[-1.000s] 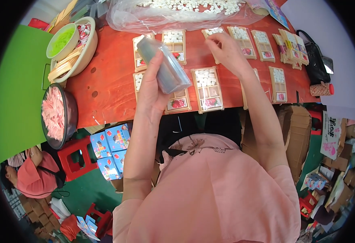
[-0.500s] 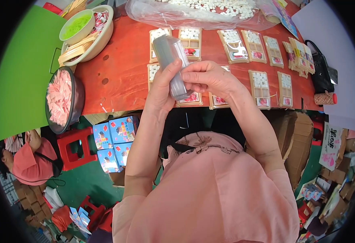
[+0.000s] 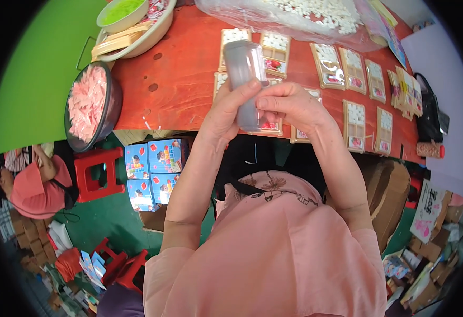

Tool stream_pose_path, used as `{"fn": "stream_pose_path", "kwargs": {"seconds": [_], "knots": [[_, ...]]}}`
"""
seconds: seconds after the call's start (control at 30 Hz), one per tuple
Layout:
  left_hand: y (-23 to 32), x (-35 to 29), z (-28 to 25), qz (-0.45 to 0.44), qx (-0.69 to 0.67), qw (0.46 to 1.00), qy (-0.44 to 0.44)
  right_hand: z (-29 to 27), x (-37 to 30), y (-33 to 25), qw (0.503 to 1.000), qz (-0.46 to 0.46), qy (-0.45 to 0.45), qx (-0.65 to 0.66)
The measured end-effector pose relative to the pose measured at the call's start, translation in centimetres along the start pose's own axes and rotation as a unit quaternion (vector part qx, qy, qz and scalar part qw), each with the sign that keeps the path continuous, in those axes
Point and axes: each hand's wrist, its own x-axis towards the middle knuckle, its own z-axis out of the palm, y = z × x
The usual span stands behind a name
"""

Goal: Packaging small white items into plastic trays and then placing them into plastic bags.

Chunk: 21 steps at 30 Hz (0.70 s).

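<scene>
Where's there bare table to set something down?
Widest: the red table between the basin and tub on the left and the middle trays; white scraps lie near its front edge. A narrower gap separates the middle trays from the right trays. Crowded: far right, by the tray stack and handbag.

To your right, beyond the red wooden table (image 3: 189,79), a white rectangular printed panel (image 3: 427,212) is leaning at a slant and showing a slanting line of large black characters beside a pink printed figure. Lower left of the table, a cluster of blue cardboard boxes (image 3: 165,157) is bearing cartoon pictures and multicoloured lettering too small for you to read. In front of you, the pale rectangular compartment trays (image 3: 354,125) are holding small white packets (image 3: 355,142) with red printing, also illegible. Toward your upper right, a glossy blue-and-yellow printed sheet (image 3: 394,41) is showing only blurred markings.
</scene>
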Motion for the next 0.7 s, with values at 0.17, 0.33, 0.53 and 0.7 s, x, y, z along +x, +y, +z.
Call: {"fn": "stream_pose_path", "kwargs": {"seconds": [0.17, 0.33, 0.53, 0.7], "knots": [[0.4, -0.3, -0.7, -0.01, 0.005, 1.0, -0.006, 1.1, 0.2, 0.8, 0.999, -0.019, 0.034, -0.027], [0.6, 0.1, -0.3, 0.038, 0.0, 0.998, 0.046, 3.3, 0.4, 0.9, 0.971, -0.123, 0.152, -0.137], [4.3, -0.7, -3.5, -0.014, 0.032, 0.996, 0.078, -0.8, 0.2, -1.5, 0.952, -0.207, 0.219, -0.054], [7.6, -0.6, -9.0, 0.139, 0.487, 0.82, 0.267, -7.4, -1.6, -1.9, 0.929, -0.227, 0.293, 0.016]]}}
